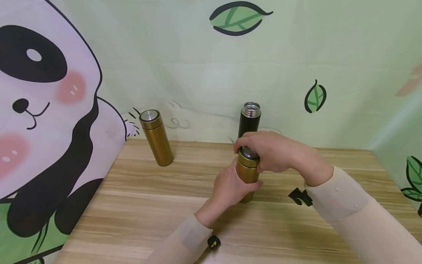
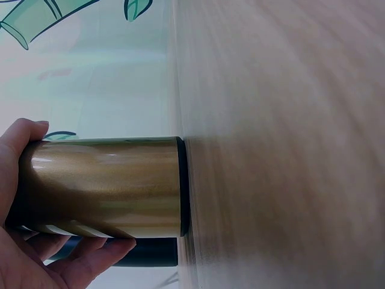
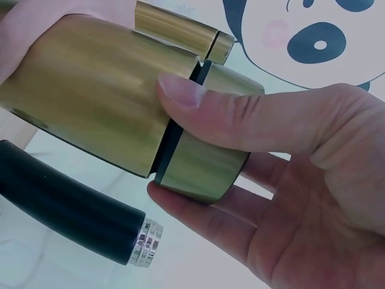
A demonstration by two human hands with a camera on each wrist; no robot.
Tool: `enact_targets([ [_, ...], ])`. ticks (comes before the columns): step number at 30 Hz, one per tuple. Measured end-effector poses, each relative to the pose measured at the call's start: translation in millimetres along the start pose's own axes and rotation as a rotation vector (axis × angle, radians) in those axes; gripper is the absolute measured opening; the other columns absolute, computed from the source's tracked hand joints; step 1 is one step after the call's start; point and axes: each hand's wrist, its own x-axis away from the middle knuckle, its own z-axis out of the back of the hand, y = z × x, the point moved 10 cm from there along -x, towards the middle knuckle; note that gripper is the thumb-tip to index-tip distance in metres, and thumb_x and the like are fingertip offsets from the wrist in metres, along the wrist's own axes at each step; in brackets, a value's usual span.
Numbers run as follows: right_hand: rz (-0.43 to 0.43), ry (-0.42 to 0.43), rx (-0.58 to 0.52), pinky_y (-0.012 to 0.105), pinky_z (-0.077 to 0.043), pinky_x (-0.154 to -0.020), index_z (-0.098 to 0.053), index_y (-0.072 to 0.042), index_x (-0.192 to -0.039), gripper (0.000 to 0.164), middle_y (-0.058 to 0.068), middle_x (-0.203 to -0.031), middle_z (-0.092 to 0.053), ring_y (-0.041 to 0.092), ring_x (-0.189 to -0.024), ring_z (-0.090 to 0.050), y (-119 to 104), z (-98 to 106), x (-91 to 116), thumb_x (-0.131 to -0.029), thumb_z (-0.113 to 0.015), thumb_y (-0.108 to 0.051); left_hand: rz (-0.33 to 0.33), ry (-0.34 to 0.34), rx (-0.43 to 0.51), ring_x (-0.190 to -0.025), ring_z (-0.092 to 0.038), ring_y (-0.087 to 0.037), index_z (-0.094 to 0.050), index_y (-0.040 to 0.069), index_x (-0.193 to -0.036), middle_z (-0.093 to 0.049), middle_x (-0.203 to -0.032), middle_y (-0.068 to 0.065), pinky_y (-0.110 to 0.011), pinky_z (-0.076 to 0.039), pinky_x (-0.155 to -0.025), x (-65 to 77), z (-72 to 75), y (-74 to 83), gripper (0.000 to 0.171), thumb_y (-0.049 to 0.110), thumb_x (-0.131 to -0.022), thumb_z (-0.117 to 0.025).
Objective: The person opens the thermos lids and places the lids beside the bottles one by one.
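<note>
A gold thermos [image 1: 248,175] stands upright on the wooden table, its dark base down on the surface in the left wrist view. My left hand [image 1: 229,186] grips its body, thumb on one side and fingers on the other. From above, my right hand [image 1: 276,152] holds the gold lid [image 3: 201,162], with the thumb [image 3: 228,117] across the dark seam between lid and body. Just behind is a black thermos [image 1: 249,124] with no lid on; its bare threaded metal neck [image 3: 146,242] shows in the right wrist view.
Another gold thermos [image 1: 158,145], lid on, stands at the back left of the table [image 1: 138,220]. A pale green cloth backdrop [image 1: 184,66] with leaves and a large panda rises behind the table's far edge. Small black mounts [image 1: 300,197] sit at both sleeves.
</note>
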Motion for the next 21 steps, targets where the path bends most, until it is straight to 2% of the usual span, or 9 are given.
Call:
enact_targets([
  [8, 0.054, 0.016, -0.027, 0.053, -0.049, -0.102, -0.065, -0.022, -0.125, 0.073, -0.001, -0.130, -0.066, 0.028, -0.116, -0.066, 0.6, 0.0, -0.3, -0.066, -0.087, 0.014, 0.000, -0.008, -0.004, -0.084, -0.066, -0.016, -0.051, 0.024, -0.133, -0.072, -0.102, 0.006, -0.033, -0.049, -0.069, -0.2, -0.1, 0.0, 0.071, 0.059, -0.079, -0.079],
  [15, 0.052, -0.005, -0.076, 0.053, -0.050, -0.099, -0.065, -0.023, -0.124, 0.074, -0.003, -0.129, -0.066, 0.028, -0.113, -0.065, 3.0, -1.0, -0.7, -0.066, -0.082, 0.020, -0.008, -0.010, -0.011, -0.082, -0.066, -0.014, -0.052, 0.025, -0.132, -0.071, -0.100, 0.007, -0.033, -0.049, -0.068, -0.2, 0.6, 1.1, 0.069, 0.059, -0.079, -0.079],
  [21, 0.067, -0.007, -0.106, 0.054, -0.049, -0.103, -0.065, -0.024, -0.128, 0.078, -0.002, -0.135, -0.065, 0.028, -0.121, -0.063, 3.9, -1.7, -0.2, -0.067, -0.077, 0.022, 0.003, -0.013, -0.002, -0.083, -0.066, -0.016, -0.051, 0.022, -0.133, -0.072, -0.101, 0.005, -0.033, -0.049, -0.068, 0.2, 0.8, 1.1, 0.072, 0.060, -0.079, -0.080],
])
